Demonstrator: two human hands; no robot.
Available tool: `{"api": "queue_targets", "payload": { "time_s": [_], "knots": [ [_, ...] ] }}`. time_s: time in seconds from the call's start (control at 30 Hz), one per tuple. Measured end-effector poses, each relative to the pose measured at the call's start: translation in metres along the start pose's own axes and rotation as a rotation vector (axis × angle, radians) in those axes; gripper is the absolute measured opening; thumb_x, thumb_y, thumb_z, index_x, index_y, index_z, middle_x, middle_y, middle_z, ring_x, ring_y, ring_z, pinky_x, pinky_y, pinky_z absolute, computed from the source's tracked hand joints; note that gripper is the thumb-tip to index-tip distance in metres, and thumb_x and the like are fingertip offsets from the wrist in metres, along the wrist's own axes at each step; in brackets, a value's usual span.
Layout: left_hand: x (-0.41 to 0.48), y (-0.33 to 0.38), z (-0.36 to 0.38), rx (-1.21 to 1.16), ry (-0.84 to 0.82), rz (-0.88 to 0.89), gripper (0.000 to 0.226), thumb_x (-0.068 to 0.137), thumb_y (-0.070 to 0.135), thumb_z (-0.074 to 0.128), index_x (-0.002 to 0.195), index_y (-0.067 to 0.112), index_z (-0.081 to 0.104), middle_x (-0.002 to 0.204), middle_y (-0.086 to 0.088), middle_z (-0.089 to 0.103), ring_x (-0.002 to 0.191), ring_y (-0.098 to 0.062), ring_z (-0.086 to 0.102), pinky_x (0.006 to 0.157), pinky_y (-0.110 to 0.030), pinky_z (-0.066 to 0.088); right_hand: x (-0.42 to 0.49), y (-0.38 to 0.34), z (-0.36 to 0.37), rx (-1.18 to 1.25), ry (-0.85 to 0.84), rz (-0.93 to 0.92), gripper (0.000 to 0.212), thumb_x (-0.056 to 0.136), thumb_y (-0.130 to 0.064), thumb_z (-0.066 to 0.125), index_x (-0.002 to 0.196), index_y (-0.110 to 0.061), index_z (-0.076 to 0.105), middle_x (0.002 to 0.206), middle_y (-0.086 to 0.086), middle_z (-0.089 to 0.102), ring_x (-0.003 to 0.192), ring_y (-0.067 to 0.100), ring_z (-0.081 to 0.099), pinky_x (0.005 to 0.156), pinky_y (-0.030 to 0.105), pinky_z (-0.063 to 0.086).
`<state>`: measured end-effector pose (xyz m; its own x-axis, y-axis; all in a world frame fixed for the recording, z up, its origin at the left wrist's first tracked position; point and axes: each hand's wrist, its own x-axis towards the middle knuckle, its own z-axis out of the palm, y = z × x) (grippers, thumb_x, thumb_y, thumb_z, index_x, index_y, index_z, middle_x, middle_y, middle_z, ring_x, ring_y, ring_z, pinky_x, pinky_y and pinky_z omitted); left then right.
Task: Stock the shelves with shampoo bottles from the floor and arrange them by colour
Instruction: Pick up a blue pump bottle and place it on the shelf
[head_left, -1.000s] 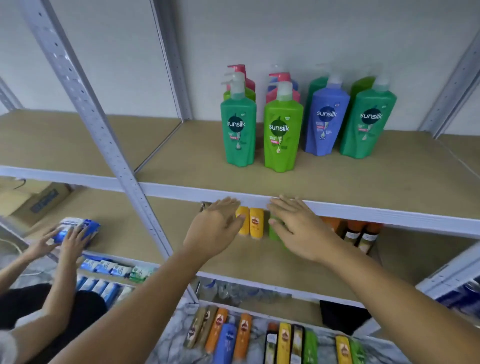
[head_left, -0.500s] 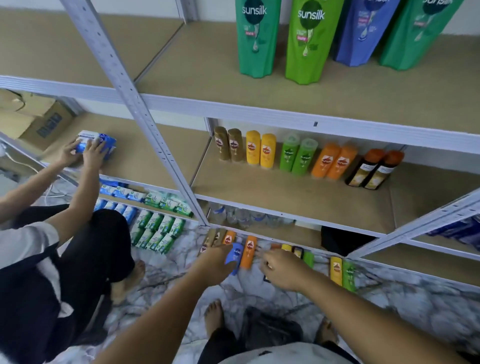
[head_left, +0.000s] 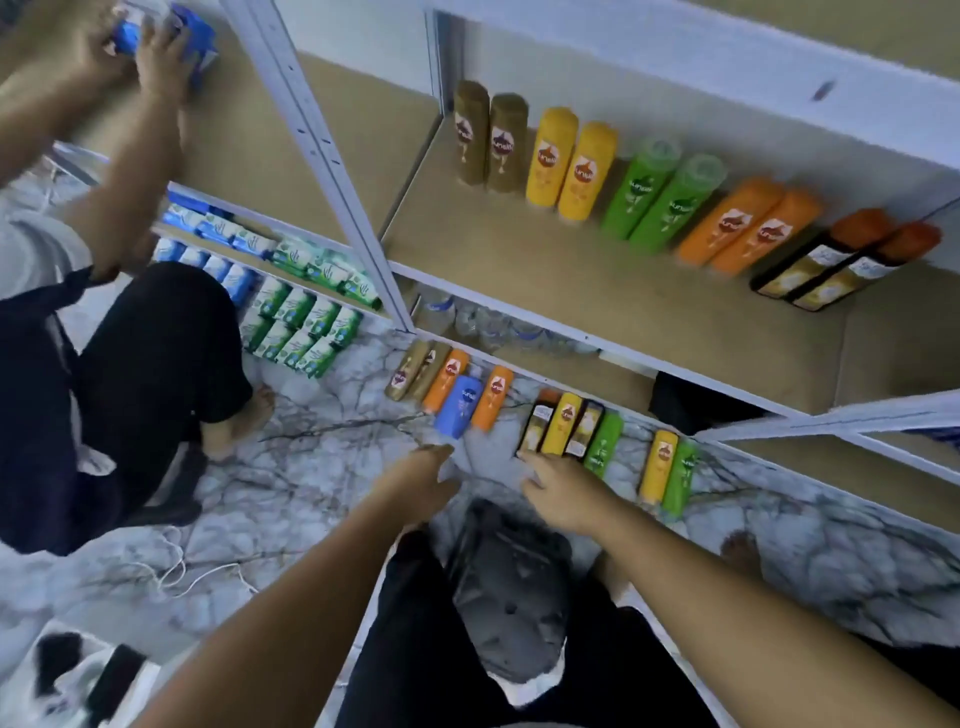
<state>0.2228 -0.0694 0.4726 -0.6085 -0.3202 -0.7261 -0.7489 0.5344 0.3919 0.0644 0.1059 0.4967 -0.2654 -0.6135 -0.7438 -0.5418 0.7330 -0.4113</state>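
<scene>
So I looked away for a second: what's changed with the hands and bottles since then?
Both hands dropped from the upper shelf edge to the floor bottles; the left hand and right hand are open, holding nothing. The shelf bottles and floor bottles haven't moved.

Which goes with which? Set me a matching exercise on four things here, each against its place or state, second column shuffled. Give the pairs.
Things:
1. blue bottle
2. yellow pair
3. blue packet
4. right hand

Places or states:
A. upright on the shelf
B. lying on the floor between two orange bottles
C. open and empty, close to a black-and-gold bottle
D. gripped by another person's hands

Pairs: 1-B, 2-A, 3-D, 4-C.
</scene>
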Motion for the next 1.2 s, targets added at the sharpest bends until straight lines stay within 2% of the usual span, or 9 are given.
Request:
{"api": "queue_targets", "payload": {
  "time_s": [0.13, 0.23, 0.43, 0.53, 0.6, 0.73, 0.87, 1.0, 1.2],
  "knots": [
    [0.065, -0.040, 0.031, -0.092, -0.014, -0.060, 0.059, 0.097, 0.039, 0.058, 0.151, 0.021, 0.043, 0.145, -0.008, 0.053, 0.128, -0.027, 0.053, 0.100, -0.033, 0.043, 0.085, 0.022, 0.039, 0.044, -0.056, 0.036, 0.055, 0.105, -0.040, 0.040, 0.156, -0.018, 0.033, 0.157, 0.008, 0.040, 0.141, 0.030, 0.039, 0.112, 0.043, 0.038],
    [0.132, -0.079, 0.065, -0.173, -0.015, -0.114, 0.054, 0.095, 0.037, 0.060, 0.145, 0.021, 0.049, 0.131, -0.010, 0.061, 0.118, -0.028, 0.057, 0.091, -0.032, 0.044, 0.163, 0.042, 0.079, 0.096, -0.096, 0.079, 0.055, 0.103, -0.044, 0.041, 0.154, -0.025, 0.034, 0.156, 0.005, 0.044, 0.138, 0.027, 0.045, 0.111, 0.044, 0.040],
    [0.295, -0.159, 0.137, -0.283, -0.010, -0.173, 0.062, 0.096, 0.039, 0.060, 0.151, 0.021, 0.042, 0.147, -0.007, 0.052, 0.131, -0.024, 0.051, 0.099, -0.030, 0.040, 0.337, 0.079, 0.145, 0.255, -0.097, 0.166, 0.053, 0.104, -0.043, 0.044, 0.154, -0.027, 0.036, 0.152, 0.001, 0.048, 0.132, 0.023, 0.052, 0.105, 0.036, 0.045],
    [0.367, -0.191, 0.167, -0.304, 0.025, -0.171, 0.068, 0.094, 0.043, 0.063, 0.153, 0.020, 0.038, 0.149, -0.007, 0.050, 0.135, -0.026, 0.048, 0.103, -0.033, 0.040, 0.417, 0.093, 0.169, 0.437, 0.006, 0.221, 0.040, 0.103, -0.037, 0.050, 0.142, -0.028, 0.047, 0.120, -0.002, 0.063, 0.092, 0.019, 0.065, 0.074, 0.029, 0.049],
    [0.407, -0.206, 0.188, -0.347, 0.049, -0.172, 0.070, 0.091, 0.042, 0.068, 0.150, 0.018, 0.038, 0.144, -0.011, 0.054, 0.129, -0.032, 0.053, 0.097, -0.035, 0.043, 0.463, 0.102, 0.181, 0.551, 0.125, 0.240, 0.027, 0.101, -0.028, 0.055, 0.129, -0.029, 0.052, 0.107, -0.002, 0.064, 0.075, 0.009, 0.059, 0.065, 0.028, 0.047],
    [0.455, -0.220, 0.224, -0.445, 0.120, -0.164, 0.082, 0.071, 0.056, 0.072, 0.138, 0.019, 0.042, 0.128, -0.012, 0.061, 0.112, -0.037, 0.061, 0.087, -0.044, 0.051, 0.526, 0.122, 0.191, 0.570, 0.339, 0.232, 0.030, 0.098, -0.021, 0.060, 0.127, -0.017, 0.057, 0.104, -0.003, 0.056, 0.091, 0.014, 0.054, 0.076, 0.028, 0.044],
    [0.483, -0.233, 0.255, -0.557, 0.194, -0.155, 0.091, 0.051, 0.067, 0.071, 0.128, 0.031, 0.037, 0.119, -0.003, 0.065, 0.099, -0.033, 0.067, 0.078, -0.050, 0.057, 0.562, 0.136, 0.201, 0.555, 0.382, 0.195, 0.044, 0.091, -0.026, 0.070, 0.132, -0.015, 0.057, 0.112, -0.004, 0.061, 0.101, 0.012, 0.059, 0.084, 0.029, 0.049],
    [0.483, -0.230, 0.260, -0.593, 0.233, -0.127, 0.084, 0.057, 0.051, 0.084, 0.121, 0.029, 0.034, 0.113, 0.000, 0.064, 0.091, -0.030, 0.065, 0.066, -0.037, 0.050, 0.586, 0.149, 0.211, 0.487, 0.398, 0.183, 0.058, 0.081, -0.040, 0.072, 0.133, -0.020, 0.057, 0.124, 0.008, 0.061, 0.102, 0.021, 0.065, 0.083, 0.032, 0.055],
    [0.462, -0.233, 0.249, -0.726, 0.161, -0.137, 0.079, 0.070, 0.031, 0.090, 0.133, 0.030, 0.041, 0.111, 0.003, 0.062, 0.085, -0.017, 0.065, 0.061, -0.025, 0.049, 0.577, 0.149, 0.214, 0.531, 0.365, 0.220, 0.068, 0.079, -0.049, 0.074, 0.137, -0.022, 0.050, 0.136, 0.007, 0.050, 0.107, 0.023, 0.060, 0.085, 0.039, 0.056]
  ]
}}
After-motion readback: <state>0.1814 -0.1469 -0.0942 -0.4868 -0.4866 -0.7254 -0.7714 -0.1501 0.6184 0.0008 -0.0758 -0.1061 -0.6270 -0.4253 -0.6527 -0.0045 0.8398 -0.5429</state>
